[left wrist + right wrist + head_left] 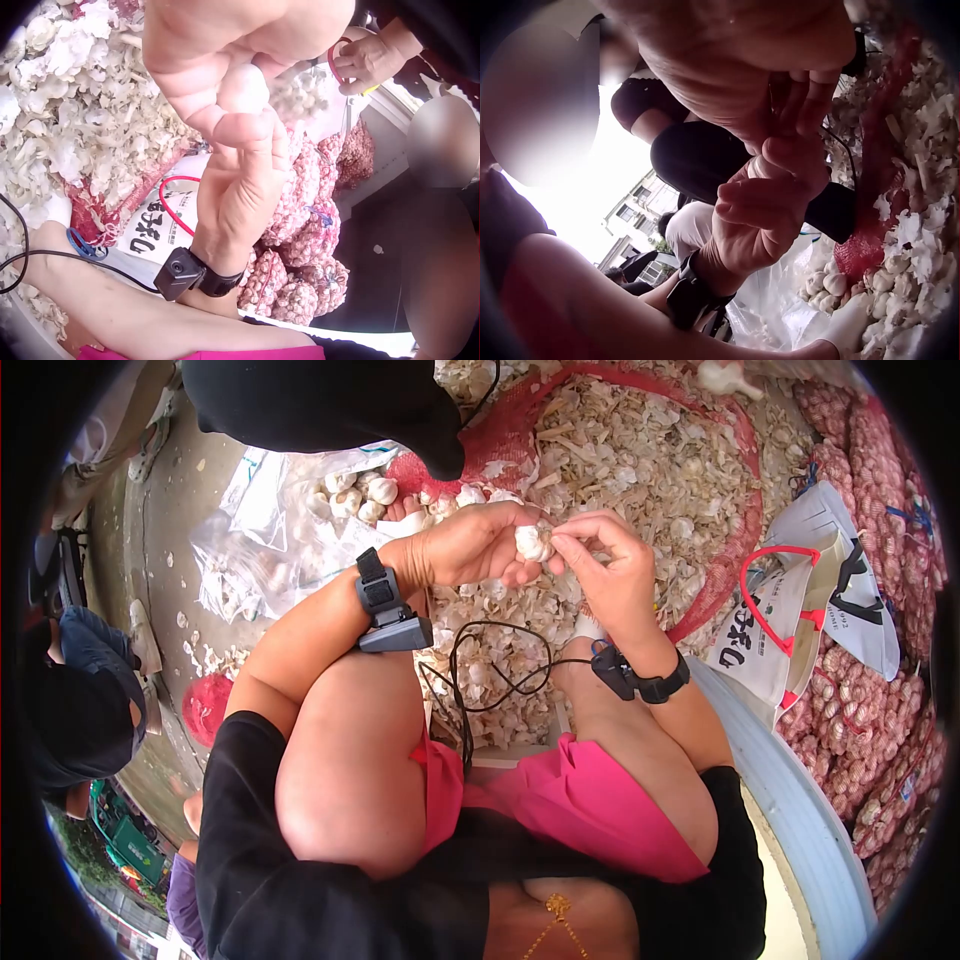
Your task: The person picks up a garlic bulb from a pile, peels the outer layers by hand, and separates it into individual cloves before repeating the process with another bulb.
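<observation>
Held in the left hand [475, 545], with the right hand [615, 565] pinching its edge, is one white garlic bulb [532, 543], likely so it won't wobble. It is up over a big heap of dry skins [650, 480], maybe so loose bits land there. Grey ground [190, 490], outdoors, shows at the left. Pink net sacks of garlic [850, 770] pile up at the right, beside a white bag [770, 610]. Clear plastic [240, 530] with more bulbs [345, 500] lies left of the heap.
</observation>
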### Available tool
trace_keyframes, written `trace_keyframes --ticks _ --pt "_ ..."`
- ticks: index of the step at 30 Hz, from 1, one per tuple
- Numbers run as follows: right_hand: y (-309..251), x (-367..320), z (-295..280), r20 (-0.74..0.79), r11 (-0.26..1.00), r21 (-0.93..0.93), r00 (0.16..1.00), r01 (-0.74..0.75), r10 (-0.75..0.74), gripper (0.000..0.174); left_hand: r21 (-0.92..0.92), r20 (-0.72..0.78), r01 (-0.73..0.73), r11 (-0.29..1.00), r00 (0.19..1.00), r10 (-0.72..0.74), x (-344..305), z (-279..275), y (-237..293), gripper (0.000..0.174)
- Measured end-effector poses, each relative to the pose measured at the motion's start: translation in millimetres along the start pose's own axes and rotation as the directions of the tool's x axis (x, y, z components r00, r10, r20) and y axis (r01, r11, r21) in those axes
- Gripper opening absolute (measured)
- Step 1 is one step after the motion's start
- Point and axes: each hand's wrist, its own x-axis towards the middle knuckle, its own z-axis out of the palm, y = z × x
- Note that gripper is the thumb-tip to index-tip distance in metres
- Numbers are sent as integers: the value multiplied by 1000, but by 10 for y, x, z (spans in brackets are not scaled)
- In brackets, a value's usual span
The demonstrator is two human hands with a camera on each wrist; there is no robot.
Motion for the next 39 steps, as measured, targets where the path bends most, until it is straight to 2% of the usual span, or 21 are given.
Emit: trace_keyframes --ticks 3,6,8,9,11,14,15,16,17,18,19,21,23,24,25,27,31,34,35,37,39 --pt "89 19 6 -102 988 -107 987 111 -122 15 -26 -144 -2 1000 990 -2 9 22 -2 42" --pt "17 3 0 8 986 -115 993 119 -119 16 -109 -123 -5 994 992 -8 -4 -2 -29 36" --pt "-16 6 -1 -7 983 -134 992 124 -126 16 138 -238 0 990 971 34 -28 10 -13 27" --pt "-15 14 12 -23 981 -149 991 126 -131 16 143 -252 0 990 967 36 -61 5 4 27" --pt "87 26 -11 -16 989 -101 994 103 -105 18 405 -320 102 909 947 37 -134 -30 88 15" --pt "177 -28 -44 -39 994 -109 999 -5 1 21 676 -545 268 686 809 221 -333 -262 171 11" --pt "179 -35 -62 -38 995 -99 999 -2 -2 21 755 -543 336 563 802 250 -467 -423 231 14" --pt "172 -39 -80 -27 993 -116 999 -22 19 21 780 -611 473 410 719 331 -620 -498 302 19" --pt "173 -44 -99 -16 990 -134 999 -45 43 21 768 -575 636 75 632 520 -746 -518 368 23" --pt "187 -48 -118 -7 990 -129 999 -52 52 22 695 -665 699 168 536 520 -881 -518 430 30" --pt "188 -49 -126 -7 991 -123 999 -52 51 22 654 -370 737 -170 507 779 -1109 -1003 283 28" --pt "179 -48 -132 -14 989 -140 999 -54 52 23 354 -392 910 -215 353 849 -1203 -870 345 26" --pt "180 -54 -131 -5 988 -142 998 -61 60 23 365 -362 895 -255 389 847 -1129 -877 283 33" --pt "179 -50 -128 5 987 -147 998 -66 68 23 481 -335 817 -317 505 795 -1072 -879 241 31" --pt "172 -49 -119 6 988 -143 998 -63 64 23 604 -383 762 -233 534 754 -975 -960 162 31" --pt "157 -54 -97 12 986 -156 998 -62 64 24 611 -307 709 -352 622 720 -886 -1490 -44 32" --pt "189 -75 -114 11 987 -131 995 -94 96 24 491 -416 773 -401 613 672 -809 -1654 -132 35" --pt "214 -60 -118 14 987 -135 996 -85 88 24 552 -475 802 -228 527 704 -860 -1243 0 28" --pt "217 -63 -119 16 988 -133 997 -77 80 24 548 -475 803 -233 528 704 -916 -1253 10 28" --pt "189 -59 -120 17 989 -133 997 -70 73 24 509 -343 851 -127 336 877 -1148 -1301 51 23" --pt "179 -81 -123 21 988 -138 998 -63 67 24 276 -539 960 -45 193 820 -1344 -1222 226 17"
